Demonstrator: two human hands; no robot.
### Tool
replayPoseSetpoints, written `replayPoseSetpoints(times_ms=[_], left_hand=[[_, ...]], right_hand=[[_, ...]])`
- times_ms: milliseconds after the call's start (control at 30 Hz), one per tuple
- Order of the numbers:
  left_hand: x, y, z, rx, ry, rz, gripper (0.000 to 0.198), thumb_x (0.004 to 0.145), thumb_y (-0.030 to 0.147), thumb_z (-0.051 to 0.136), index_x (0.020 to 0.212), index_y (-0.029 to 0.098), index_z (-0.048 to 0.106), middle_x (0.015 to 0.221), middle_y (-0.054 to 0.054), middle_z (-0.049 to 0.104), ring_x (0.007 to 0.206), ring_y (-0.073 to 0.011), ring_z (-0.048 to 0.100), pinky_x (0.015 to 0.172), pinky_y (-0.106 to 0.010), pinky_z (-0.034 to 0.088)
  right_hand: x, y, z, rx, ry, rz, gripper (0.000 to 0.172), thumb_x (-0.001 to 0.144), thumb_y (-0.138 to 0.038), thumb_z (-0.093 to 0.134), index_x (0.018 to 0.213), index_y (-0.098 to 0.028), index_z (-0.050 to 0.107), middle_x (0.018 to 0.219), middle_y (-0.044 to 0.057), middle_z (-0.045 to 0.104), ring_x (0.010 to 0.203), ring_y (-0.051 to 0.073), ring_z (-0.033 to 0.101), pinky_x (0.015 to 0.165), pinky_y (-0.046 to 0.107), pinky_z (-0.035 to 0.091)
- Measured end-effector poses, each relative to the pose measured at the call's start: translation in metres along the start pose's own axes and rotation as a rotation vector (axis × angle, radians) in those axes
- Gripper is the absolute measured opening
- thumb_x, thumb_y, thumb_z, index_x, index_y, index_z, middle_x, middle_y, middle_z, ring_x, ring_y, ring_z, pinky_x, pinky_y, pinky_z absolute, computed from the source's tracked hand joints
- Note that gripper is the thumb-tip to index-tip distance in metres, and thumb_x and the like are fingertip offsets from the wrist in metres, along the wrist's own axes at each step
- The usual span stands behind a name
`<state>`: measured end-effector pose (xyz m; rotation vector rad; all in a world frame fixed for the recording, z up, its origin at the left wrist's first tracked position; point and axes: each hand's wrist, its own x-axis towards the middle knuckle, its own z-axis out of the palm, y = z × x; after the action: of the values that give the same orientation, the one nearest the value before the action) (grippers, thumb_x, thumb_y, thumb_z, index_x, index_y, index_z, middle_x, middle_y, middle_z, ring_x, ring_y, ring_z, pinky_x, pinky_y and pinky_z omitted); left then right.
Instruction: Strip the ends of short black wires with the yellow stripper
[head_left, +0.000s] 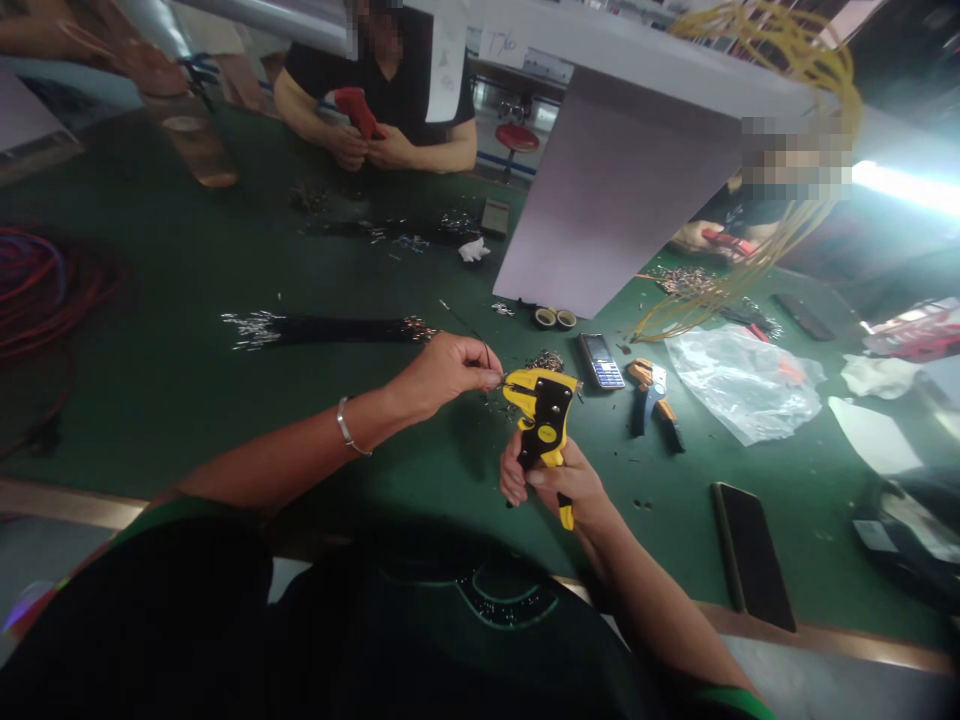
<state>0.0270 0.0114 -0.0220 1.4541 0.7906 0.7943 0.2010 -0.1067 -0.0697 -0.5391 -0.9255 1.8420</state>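
My right hand (559,485) is wrapped round the handles of a yellow and black crimping tool (541,412), held upright above the green table (187,370). My left hand (446,370) pinches a thin black wire (469,330) and holds its end at the tool's jaw. A small heap of metal terminals (546,360) lies just behind the tool. A bundle of black wires with bare ends (330,328) lies to the left.
A keypad phone (600,360), orange and blue pliers (654,398), a clear plastic bag (739,380) and a dark smartphone (752,555) lie to the right. A white box (622,190) stands behind. A person across the table holds a red tool (358,110). Yellow wires (787,60) hang at the right.
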Motion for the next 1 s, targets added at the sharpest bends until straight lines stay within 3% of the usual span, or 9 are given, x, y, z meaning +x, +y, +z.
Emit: replayPoseSetpoints(times_ms=[433, 1000], left_hand=[[-0.001, 0.006, -0.0042, 0.118, -0.046, 0.042, 0.001, 0.068, 0.016, 0.068, 0.068, 0.015, 0.067, 0.063, 0.001, 0.062, 0.062, -0.0092, 0.054, 0.063, -0.025, 0.043], [-0.0011, 0.0058, -0.0041, 0.102, -0.047, 0.047, 0.001, 0.067, 0.015, 0.068, 0.067, 0.015, 0.068, 0.062, 0.0, 0.062, 0.061, -0.0095, 0.054, 0.062, -0.026, 0.042]], right_hand=[[-0.0001, 0.0002, -0.0002, 0.024, -0.004, 0.022, 0.024, 0.071, -0.022, 0.077, 0.089, -0.014, 0.061, 0.069, 0.0, 0.058, 0.053, 0.013, 0.052, 0.05, 0.03, 0.044], [-0.0021, 0.0004, 0.002, -0.015, 0.044, 0.03, 0.023, 0.072, -0.022, 0.077, 0.084, -0.014, 0.06, 0.062, -0.002, 0.057, 0.046, 0.011, 0.051, 0.044, 0.028, 0.043]])
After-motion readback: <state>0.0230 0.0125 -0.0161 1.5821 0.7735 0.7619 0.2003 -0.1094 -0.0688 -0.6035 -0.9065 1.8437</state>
